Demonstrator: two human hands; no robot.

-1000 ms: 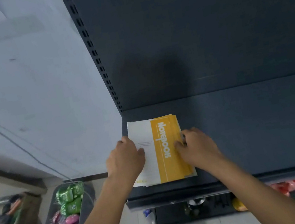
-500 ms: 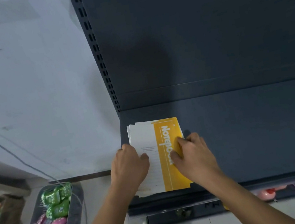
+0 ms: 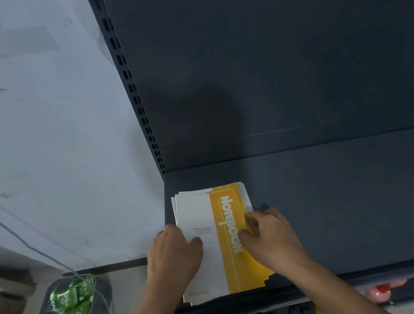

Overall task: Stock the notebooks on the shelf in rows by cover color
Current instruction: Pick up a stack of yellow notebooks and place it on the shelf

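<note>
Only the top yellow-and-white cover of the stack of notebooks [image 3: 236,268] shows; those beneath appear as thin edges, their covers hidden. The left hand [image 3: 173,256] hides part of the stack's left edge, the right hand [image 3: 270,239] part of its right. The small print on the white panel is unreadable. Pink and purple items [image 3: 384,289] below the shelf [image 3: 346,201] are blurred and mostly hidden.

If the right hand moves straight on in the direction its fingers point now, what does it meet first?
The stack of notebooks: the right hand points forward and left, its fingers touching the stack's right edge. Beyond it, probably the back panel, but depth is unclear.
</note>
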